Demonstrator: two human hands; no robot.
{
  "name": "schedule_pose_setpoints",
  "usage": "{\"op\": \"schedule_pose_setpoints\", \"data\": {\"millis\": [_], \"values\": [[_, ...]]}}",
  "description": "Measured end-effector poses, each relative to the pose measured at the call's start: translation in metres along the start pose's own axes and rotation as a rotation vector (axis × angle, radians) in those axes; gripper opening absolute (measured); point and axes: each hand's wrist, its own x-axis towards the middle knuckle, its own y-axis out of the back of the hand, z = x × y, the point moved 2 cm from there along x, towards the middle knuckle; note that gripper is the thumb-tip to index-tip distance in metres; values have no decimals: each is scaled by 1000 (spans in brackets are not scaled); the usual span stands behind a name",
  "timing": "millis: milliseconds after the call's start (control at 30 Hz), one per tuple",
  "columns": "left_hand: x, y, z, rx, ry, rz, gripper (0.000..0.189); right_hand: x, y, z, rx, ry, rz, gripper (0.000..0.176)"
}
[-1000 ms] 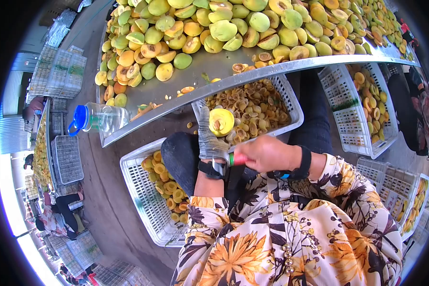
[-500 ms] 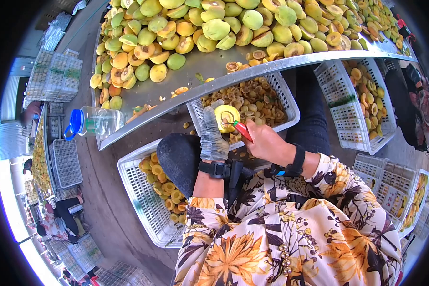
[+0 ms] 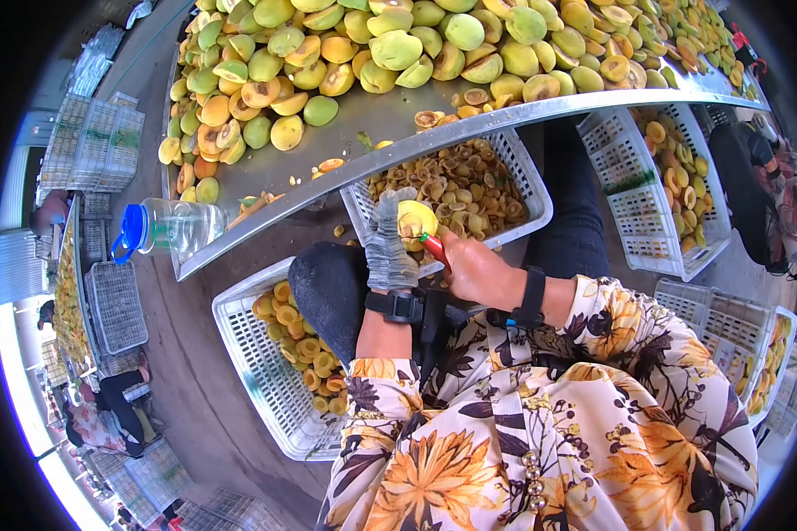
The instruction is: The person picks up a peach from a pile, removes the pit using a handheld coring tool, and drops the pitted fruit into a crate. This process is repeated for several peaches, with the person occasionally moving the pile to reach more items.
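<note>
My left hand [image 3: 390, 246], in a grey glove, is closed round a yellow-green fruit half [image 3: 415, 219]. My right hand [image 3: 480, 268] is bare and grips a small tool [image 3: 437, 251] with a red and green handle. The tool's tip is at the lower part of the fruit, where it is partly hidden. Below the metal table edge, a white crate [image 3: 540, 215] of brownish fruit pieces lies just beyond both hands. To the left of my knee, another white crate [image 3: 248, 372] holds hollowed fruit halves.
A metal table [image 3: 354, 119] bears a large pile of fruit [image 3: 394, 50]. On its left corner lies a clear bottle [image 3: 181, 225] with a blue lid. More crates [image 3: 624, 181] stand at the right. Other people [image 3: 119, 403] sit at far left and far right.
My right hand has moved slightly left and down, and the tool is now at the fruit's lower part. The fruit has turned in my left hand. The whole view has shifted slightly.
</note>
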Motion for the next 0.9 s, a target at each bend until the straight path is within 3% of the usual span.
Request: {"op": "schedule_pose_setpoints", "data": {"millis": [100, 233, 300, 333, 433, 500, 567, 667, 900], "values": [[6, 3, 2, 38, 31, 87, 43, 5, 2, -2, -26, 74, 3, 25], [14, 12, -5, 172, -146, 129, 41, 14, 4, -5, -33, -14, -78, 26], [21, 12, -9, 198, -210, 119, 41, 9, 17, -23, 230, -401, -265, 32], [18, 6, -6, 125, -232, 121, 42, 9, 17, -22, 226, -399, -266, 32], [10, -3, 5, 103, -263, 108, 44, 9, 13, -13, 121, -299, -169, 26], [6, -3, 6, -123, 21, -93, 49, 11, 14, -1, -175, 92, 173, 20], [-6, -11, 17, -197, -33, -173, 64, 6, 19, 0, -193, 257, 326, 18], [-18, -12, 28, -385, 26, -423, 75, -6, 28, -9, -261, 273, 332, 23], [-23, -9, 33, -431, 34, -556, 74, -10, 29, -12, -529, 457, 450, 38]]}}
